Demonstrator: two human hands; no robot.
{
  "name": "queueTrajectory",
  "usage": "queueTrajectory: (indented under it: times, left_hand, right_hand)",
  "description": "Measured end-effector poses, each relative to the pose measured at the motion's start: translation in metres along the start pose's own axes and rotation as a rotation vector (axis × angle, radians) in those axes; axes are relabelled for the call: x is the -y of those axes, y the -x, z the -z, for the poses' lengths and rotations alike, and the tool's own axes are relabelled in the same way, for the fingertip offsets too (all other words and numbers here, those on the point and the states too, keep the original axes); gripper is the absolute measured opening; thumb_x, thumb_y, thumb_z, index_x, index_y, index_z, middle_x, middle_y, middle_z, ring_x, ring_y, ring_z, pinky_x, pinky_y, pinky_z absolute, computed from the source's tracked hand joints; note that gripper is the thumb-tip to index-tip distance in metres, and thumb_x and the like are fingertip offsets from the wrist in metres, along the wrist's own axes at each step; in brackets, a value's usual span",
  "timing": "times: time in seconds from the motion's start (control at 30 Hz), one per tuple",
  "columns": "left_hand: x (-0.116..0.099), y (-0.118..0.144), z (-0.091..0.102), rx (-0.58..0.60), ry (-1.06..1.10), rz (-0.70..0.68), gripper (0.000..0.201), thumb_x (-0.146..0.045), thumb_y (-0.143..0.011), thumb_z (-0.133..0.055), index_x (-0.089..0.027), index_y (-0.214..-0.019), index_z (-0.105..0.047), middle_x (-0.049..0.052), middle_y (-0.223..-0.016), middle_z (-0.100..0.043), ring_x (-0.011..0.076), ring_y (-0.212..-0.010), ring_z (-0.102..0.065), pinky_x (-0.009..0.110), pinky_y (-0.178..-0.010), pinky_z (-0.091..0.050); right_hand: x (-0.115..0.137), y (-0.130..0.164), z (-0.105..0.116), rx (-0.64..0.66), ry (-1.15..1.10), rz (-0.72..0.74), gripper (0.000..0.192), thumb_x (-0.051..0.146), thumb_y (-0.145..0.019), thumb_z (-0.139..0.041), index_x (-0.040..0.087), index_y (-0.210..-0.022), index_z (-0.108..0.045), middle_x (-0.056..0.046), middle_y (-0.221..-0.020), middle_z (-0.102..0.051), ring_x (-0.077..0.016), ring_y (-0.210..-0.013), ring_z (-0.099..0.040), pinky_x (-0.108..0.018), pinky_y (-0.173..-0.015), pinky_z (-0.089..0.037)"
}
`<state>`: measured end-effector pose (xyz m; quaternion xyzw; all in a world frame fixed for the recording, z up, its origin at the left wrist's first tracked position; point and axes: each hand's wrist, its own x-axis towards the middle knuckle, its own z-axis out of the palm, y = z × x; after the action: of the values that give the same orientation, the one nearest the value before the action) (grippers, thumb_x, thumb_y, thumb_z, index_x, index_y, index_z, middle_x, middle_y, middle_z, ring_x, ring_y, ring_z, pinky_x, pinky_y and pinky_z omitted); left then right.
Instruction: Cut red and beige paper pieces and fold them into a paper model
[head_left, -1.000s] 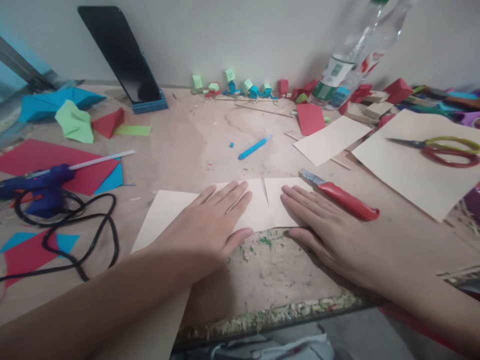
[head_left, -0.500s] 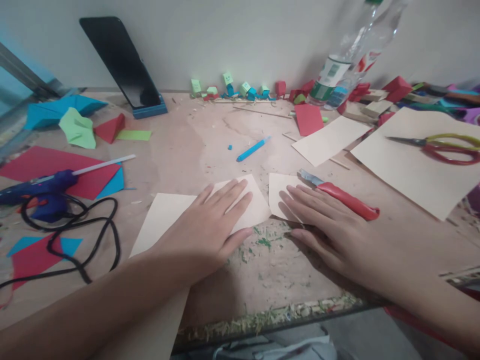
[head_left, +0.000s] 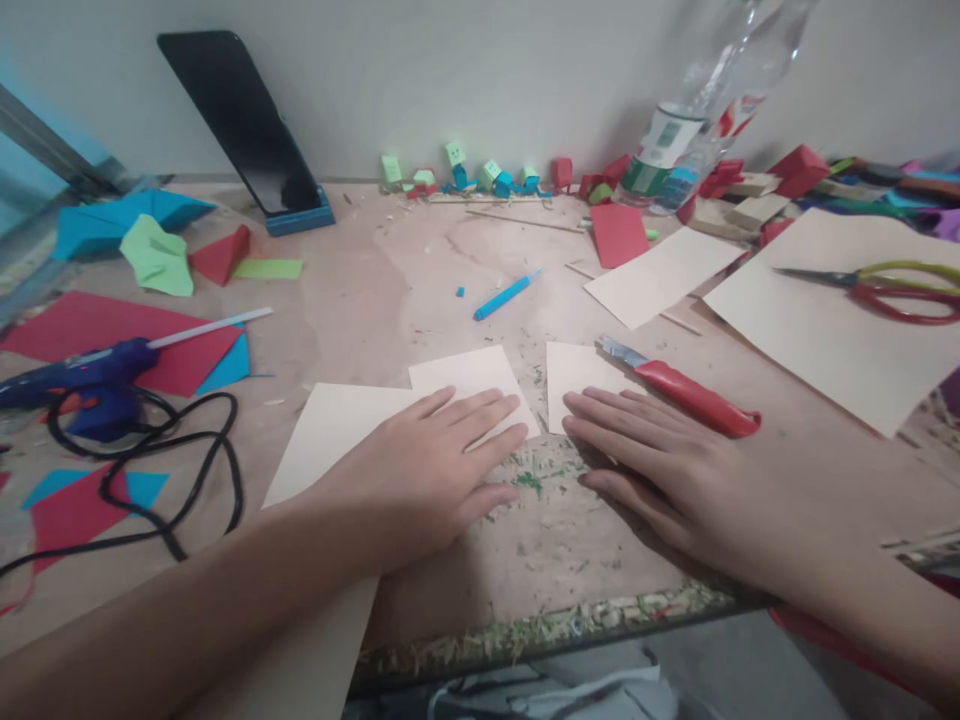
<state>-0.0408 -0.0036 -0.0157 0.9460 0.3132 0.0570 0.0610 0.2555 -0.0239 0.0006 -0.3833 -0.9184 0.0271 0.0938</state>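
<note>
My left hand lies flat with fingers stretched out over a small cream paper piece, covering its lower part. Under that wrist and forearm runs a larger cream sheet. My right hand also rests flat, its fingertips on a second small cream paper piece. A narrow gap separates the two small pieces. Just beyond my right fingers lies a red-handled knife, its grey blade end touching the right piece. Green shavings are scattered between my hands.
A blue pen-like stick lies mid-table. To the left are a glue gun with a looped black cable and coloured paper. A phone leans in its stand. Scissors lie on cream paper at right, below plastic bottles.
Both hands have slid slightly toward me over the papers. The gap between the two small pieces is wider, and more of each one shows.
</note>
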Motion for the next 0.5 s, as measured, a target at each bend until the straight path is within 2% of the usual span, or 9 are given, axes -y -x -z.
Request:
queueTrajectory:
  times: [0.13, 0.3, 0.4, 0.5]
  left_hand:
    - [0.003, -0.001, 0.001, 0.026, 0.026, 0.02, 0.056, -0.052, -0.112, -0.031, -0.019, -0.152, -0.055, 0.011, -0.166, -0.046, 0.0291, -0.152, -0.045, 0.051, -0.126, -0.032]
    - [0.002, -0.001, 0.001, 0.058, 0.054, -0.058, 0.059, -0.051, -0.113, -0.03, -0.018, -0.159, -0.045, 0.011, -0.17, -0.04, 0.0279, -0.159, -0.035, 0.054, -0.13, -0.024]
    - [0.002, -0.002, 0.011, -0.009, 0.047, -0.058, 0.051, -0.047, -0.112, -0.037, -0.019, -0.15, -0.056, 0.013, -0.165, -0.048, 0.0305, -0.153, -0.044, 0.054, -0.126, -0.033]
    - [0.007, 0.0, 0.035, -0.083, 0.054, -0.049, 0.04, -0.037, -0.111, -0.041, -0.017, -0.129, -0.07, 0.016, -0.148, -0.064, 0.0297, -0.137, -0.06, 0.048, -0.113, -0.048]
  right_hand:
    - [-0.001, -0.002, 0.002, 0.007, -0.033, -0.02, 0.04, 0.031, -0.106, -0.056, 0.021, -0.144, -0.063, -0.007, -0.156, -0.059, -0.0272, -0.148, -0.052, -0.049, -0.123, -0.045]
    - [0.004, -0.014, 0.009, 0.012, -0.042, -0.008, 0.038, 0.033, -0.106, -0.055, 0.02, -0.141, -0.066, -0.008, -0.155, -0.06, -0.0278, -0.145, -0.055, -0.047, -0.121, -0.048]
    - [0.006, -0.015, 0.011, 0.016, -0.066, 0.018, 0.046, 0.033, -0.105, -0.057, 0.022, -0.15, -0.057, -0.006, -0.157, -0.058, -0.0276, -0.148, -0.051, -0.049, -0.123, -0.046]
    - [0.001, -0.008, 0.013, -0.005, -0.042, 0.016, 0.054, 0.036, -0.104, -0.058, 0.022, -0.156, -0.051, -0.007, -0.16, -0.055, -0.0284, -0.151, -0.047, -0.051, -0.122, -0.047]
